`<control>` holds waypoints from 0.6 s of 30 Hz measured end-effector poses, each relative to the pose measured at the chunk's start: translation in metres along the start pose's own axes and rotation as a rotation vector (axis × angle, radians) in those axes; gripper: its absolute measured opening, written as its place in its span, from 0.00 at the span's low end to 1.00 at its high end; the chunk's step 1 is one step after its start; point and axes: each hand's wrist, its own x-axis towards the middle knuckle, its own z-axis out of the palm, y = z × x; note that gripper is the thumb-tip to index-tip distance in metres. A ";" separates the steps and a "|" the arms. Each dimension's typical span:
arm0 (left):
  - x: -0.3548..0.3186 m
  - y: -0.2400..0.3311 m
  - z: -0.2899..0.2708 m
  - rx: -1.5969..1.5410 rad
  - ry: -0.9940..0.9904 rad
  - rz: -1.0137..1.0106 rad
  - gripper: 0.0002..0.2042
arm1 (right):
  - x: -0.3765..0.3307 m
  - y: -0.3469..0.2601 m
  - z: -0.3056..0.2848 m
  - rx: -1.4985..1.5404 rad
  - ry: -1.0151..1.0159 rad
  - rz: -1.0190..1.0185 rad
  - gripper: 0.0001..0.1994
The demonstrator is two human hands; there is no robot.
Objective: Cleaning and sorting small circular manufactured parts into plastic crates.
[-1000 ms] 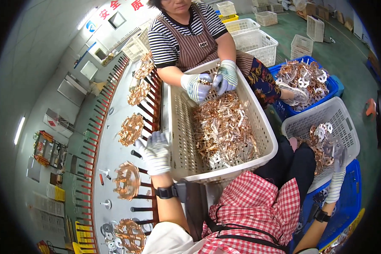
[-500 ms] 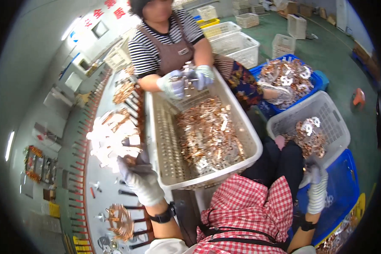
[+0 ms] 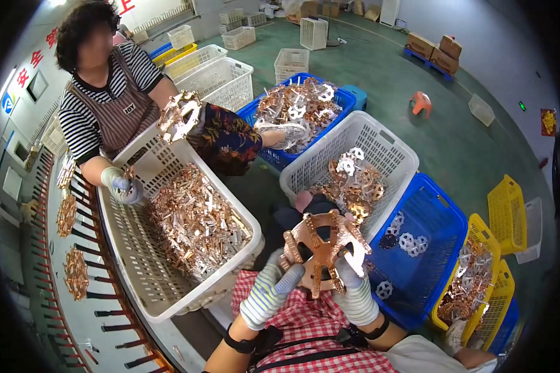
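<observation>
Both my hands, in striped white and grey gloves, grip a copper-coloured openwork metal ring part (image 3: 322, 252) with spokes and raised ribs round its rim. My left hand (image 3: 269, 292) has the part's left edge, thumb in front. My right hand (image 3: 356, 297) holds the lower right edge. The part is tilted up in front of my red checked apron (image 3: 292, 345). Just beyond it stands a grey-white crate (image 3: 389, 146) with copper and silver parts inside. To its right, a blue bin (image 3: 426, 261) holds several flat silver rings.
A large white crate (image 3: 127, 261) of small copper strips stands at left, beside a table edge with dark pegs. A co-worker (image 3: 115, 93) behind it holds another ring part. A second person's gloved hand (image 3: 456, 336) is by a yellow crate (image 3: 494, 245) of parts at right.
The view has swung right. My left hand has come away from the left-hand table, and my right hand from the blue bin; both now hold the ring part before me.
</observation>
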 end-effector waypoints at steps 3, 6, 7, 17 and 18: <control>0.011 -0.016 -0.004 0.149 0.235 0.153 0.09 | -0.003 -0.005 0.006 0.633 0.268 0.443 0.08; 0.016 -0.012 -0.002 0.331 0.326 0.207 0.06 | -0.024 0.013 0.002 0.347 0.073 0.476 0.13; 0.020 -0.016 -0.003 0.372 0.332 0.186 0.07 | -0.002 -0.013 -0.006 0.119 0.160 0.152 0.17; 0.047 -0.076 -0.007 0.684 0.413 0.695 0.15 | -0.014 0.003 0.020 0.387 0.026 0.171 0.20; 0.045 -0.067 -0.006 0.682 0.401 0.693 0.15 | -0.021 0.014 0.031 0.412 0.069 0.177 0.22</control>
